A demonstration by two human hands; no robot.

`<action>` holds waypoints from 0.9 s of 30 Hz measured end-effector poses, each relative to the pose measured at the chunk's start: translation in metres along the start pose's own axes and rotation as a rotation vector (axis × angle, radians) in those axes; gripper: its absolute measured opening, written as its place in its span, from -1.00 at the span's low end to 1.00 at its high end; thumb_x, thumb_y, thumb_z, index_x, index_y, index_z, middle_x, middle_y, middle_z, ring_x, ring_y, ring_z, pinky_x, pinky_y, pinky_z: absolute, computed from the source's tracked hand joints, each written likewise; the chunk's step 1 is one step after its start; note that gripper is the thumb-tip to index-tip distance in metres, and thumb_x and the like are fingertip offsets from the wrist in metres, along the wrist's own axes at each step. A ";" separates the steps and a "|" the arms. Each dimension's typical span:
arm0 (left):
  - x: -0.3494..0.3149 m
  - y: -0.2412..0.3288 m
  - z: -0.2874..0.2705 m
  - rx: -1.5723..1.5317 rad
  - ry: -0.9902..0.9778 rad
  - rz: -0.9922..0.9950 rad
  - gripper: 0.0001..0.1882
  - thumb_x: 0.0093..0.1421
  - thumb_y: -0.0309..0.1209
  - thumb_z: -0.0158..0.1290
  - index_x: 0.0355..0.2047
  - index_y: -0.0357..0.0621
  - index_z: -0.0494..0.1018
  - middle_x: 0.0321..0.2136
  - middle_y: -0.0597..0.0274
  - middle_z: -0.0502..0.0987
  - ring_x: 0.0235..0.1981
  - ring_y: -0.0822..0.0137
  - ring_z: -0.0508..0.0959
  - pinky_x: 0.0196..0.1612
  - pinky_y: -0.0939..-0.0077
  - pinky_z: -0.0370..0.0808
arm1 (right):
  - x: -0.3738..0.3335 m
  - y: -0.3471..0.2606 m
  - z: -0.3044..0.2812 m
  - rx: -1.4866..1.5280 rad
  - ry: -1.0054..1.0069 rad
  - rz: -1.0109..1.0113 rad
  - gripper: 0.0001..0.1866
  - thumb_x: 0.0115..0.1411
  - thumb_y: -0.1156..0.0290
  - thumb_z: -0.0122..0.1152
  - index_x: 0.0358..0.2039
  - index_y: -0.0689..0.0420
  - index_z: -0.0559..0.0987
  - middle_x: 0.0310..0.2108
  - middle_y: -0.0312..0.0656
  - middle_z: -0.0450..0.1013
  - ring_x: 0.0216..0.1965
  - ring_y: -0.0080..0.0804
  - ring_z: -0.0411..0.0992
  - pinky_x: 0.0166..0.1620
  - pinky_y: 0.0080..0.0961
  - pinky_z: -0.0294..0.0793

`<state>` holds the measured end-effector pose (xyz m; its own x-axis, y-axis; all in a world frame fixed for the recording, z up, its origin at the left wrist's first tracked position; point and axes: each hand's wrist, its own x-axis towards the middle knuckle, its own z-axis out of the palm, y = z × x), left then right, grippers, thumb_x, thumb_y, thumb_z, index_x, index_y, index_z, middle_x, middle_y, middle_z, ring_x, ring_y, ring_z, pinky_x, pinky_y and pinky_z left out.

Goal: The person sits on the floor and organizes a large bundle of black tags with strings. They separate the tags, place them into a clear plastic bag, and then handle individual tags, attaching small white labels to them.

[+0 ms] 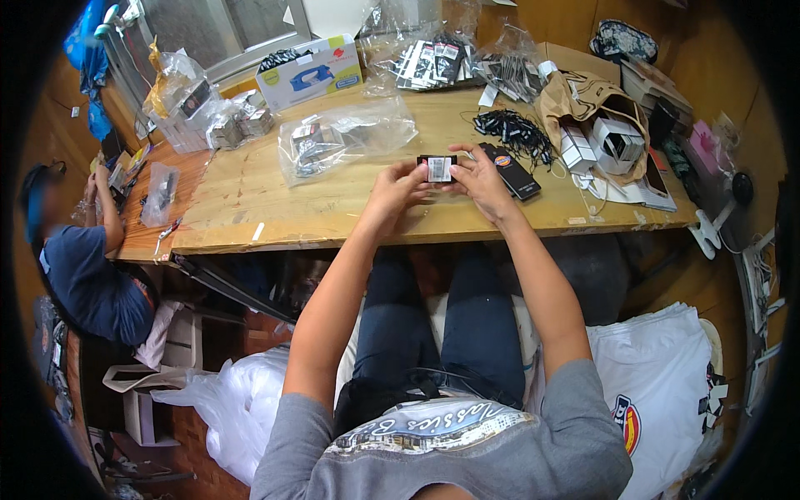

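Note:
Between my two hands, above the front part of the table, is a small black tag [438,169] bearing a white barcode label. My left hand [395,192] pinches its left end. At the other end, the fingers and thumb of my right hand [482,182] grip the same tag. Just beyond my right hand, black hang tags [515,173] with a coloured emblem lie on the tabletop. A tangled heap of black tag strings [513,132] sits farther back. To the left of my hands rests a clear plastic bag [367,125] with small packets inside.
A brown bag [564,94] of small white boxes stands at the right of the wooden table [242,196]. Bagged tags [429,62] and a printed carton [310,73] line the back. Another person [96,275] sits at the left. White shirts [654,375] lie at my right.

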<state>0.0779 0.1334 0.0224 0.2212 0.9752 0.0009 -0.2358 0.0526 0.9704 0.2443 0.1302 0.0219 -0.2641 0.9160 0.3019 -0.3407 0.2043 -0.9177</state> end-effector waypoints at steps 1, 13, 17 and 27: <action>0.001 -0.002 0.002 0.018 -0.020 0.012 -0.68 0.01 -0.40 -0.01 -0.23 -0.30 0.29 -0.38 0.17 0.40 -0.49 0.48 0.40 -0.47 0.66 0.37 | 0.000 0.000 -0.001 -0.029 -0.005 0.001 -0.75 0.07 0.52 -0.10 -0.19 0.17 0.25 -0.30 -0.15 0.34 -0.33 -0.49 0.37 -0.35 -0.66 0.41; 0.006 -0.016 -0.002 -0.121 -0.017 0.144 -0.80 0.01 -0.50 -0.03 -0.36 -0.36 0.33 -0.48 0.18 0.42 -0.53 0.46 0.44 -0.48 0.63 0.41 | -0.001 0.003 -0.007 -0.377 -0.101 0.011 -0.90 0.06 0.49 -0.08 -0.41 0.23 0.37 -0.50 -0.32 0.33 -0.49 -0.63 0.31 -0.43 -0.71 0.31; 0.001 -0.012 -0.011 -0.091 -0.072 0.120 -0.83 -0.01 -0.51 -0.03 -0.37 -0.32 0.34 -0.52 0.25 0.42 -0.58 0.51 0.40 -0.51 0.68 0.35 | -0.002 0.006 -0.003 -0.368 -0.247 -0.092 -0.93 0.05 0.48 -0.08 -0.48 0.22 0.32 -0.52 -0.35 0.20 -0.51 -0.64 0.19 -0.40 -0.71 0.23; 0.001 -0.015 -0.006 0.005 -0.045 0.138 -0.82 0.00 -0.50 -0.04 -0.36 -0.31 0.35 -0.55 0.30 0.40 -0.59 0.56 0.33 -0.53 0.74 0.26 | -0.008 0.006 -0.001 -0.641 -0.187 -0.139 -0.86 0.03 0.42 -0.11 -0.48 0.24 0.25 -0.60 -0.20 0.19 -0.55 -0.50 0.14 -0.44 -0.59 0.20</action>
<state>0.0762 0.1345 0.0064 0.2297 0.9624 0.1453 -0.2620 -0.0827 0.9615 0.2451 0.1238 0.0138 -0.4278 0.8030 0.4150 0.2037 0.5330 -0.8212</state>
